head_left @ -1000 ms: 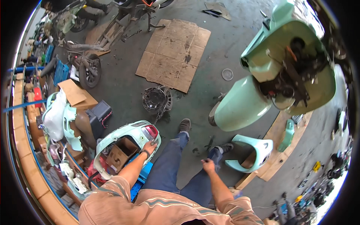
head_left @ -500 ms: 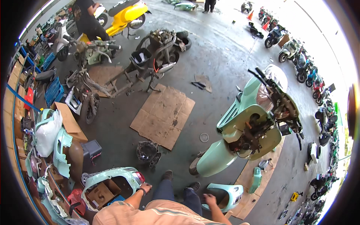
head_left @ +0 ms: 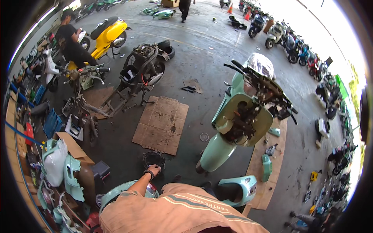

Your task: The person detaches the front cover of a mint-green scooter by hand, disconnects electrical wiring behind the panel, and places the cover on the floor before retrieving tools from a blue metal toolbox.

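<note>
Low in the view, a bit left of the middle, the left hand reaches forward, palm mostly down. Its fingers look bent in, but I cannot tell if they hold anything. The right hand is out of sight, so I cannot tell how its fingers are.

Under the left arm is a mint green shell. Its long way seems to run from side to side, and one end peeks out just right of the arm, pointing right. The shirt hides a lot of it.

In the view, the hand covers the near edge of a dark round part on the floor; I cannot tell if they touch. The round part's open side seems to face up. Flat cardboard lies just past it.

Half a second ago, the left hand was at the shell's right end. Now it is past that end. The right hand could be seen then, and more of the shell showed.
</note>
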`<state>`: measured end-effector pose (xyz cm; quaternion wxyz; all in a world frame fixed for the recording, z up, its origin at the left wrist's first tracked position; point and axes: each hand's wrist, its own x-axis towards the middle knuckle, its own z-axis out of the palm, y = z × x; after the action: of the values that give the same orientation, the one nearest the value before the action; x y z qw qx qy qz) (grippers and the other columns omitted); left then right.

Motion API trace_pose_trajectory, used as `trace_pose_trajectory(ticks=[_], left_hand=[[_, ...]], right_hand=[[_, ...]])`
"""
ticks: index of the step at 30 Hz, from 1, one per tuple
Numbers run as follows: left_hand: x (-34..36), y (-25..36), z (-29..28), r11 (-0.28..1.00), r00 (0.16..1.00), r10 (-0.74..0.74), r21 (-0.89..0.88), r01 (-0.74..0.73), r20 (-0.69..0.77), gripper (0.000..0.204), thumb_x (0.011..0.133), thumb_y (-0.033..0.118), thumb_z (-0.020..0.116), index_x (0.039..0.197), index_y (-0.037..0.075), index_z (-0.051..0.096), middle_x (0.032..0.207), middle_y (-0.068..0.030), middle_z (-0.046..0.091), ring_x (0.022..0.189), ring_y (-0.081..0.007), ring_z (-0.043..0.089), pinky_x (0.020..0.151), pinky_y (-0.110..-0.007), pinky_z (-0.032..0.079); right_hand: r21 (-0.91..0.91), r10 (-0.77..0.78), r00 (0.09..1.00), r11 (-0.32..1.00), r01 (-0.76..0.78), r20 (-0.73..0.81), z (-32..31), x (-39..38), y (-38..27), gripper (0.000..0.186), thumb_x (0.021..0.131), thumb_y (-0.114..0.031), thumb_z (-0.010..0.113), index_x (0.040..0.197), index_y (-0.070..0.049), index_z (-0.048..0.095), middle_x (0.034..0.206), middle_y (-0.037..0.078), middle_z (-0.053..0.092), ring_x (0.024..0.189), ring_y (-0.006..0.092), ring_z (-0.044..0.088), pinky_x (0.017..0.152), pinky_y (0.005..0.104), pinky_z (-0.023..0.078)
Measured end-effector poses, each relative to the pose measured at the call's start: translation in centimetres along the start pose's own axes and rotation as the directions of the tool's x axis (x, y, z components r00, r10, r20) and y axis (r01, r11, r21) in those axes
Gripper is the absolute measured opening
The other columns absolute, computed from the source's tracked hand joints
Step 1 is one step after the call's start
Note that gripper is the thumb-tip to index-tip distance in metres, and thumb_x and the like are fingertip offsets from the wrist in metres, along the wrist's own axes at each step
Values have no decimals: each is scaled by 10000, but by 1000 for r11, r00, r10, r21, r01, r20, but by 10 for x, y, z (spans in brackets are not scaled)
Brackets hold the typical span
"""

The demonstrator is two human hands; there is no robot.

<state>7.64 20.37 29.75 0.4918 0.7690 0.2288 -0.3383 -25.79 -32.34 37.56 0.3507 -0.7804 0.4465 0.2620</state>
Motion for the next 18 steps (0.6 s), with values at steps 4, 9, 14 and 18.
trace_pose_trajectory(ticks=[4,9,14,18], left_hand=[[-53,-34,-27,962,973,76,239,-129,220,291,862,214,667,1077,18,666,938,-104,709,824,-171,667,734,-308,541],[-164,7,-25,862,890,161,378,-338,427,522,793,218,745,1268,161,537,1071,-140,679,940,-258,661,830,-366,520],[-214,61,-21,645,713,447,358,-675,540,879,781,266,760,1486,91,264,1378,-197,467,1295,-367,432,1073,-416,364],[-173,29,10,453,532,498,317,-833,685,693,896,285,608,1495,172,277,1470,-188,336,1334,-378,375,1096,-449,336]], right_hand=[[21,35,992,999,-38,122,37,-33,31,440,831,-339,703,1022,55,665,970,206,691,935,287,661,841,363,500],[194,56,988,978,-84,144,51,-47,67,499,823,-365,713,1100,43,639,1046,222,677,976,305,658,871,380,496],[30,-175,980,985,173,99,-7,-74,-7,695,773,-345,760,1313,-10,480,1118,237,644,1024,342,640,923,394,493],[69,-470,846,880,469,251,-124,-151,-147,983,678,-318,816,1489,-173,279,1355,195,486,1202,371,522,995,427,453]])
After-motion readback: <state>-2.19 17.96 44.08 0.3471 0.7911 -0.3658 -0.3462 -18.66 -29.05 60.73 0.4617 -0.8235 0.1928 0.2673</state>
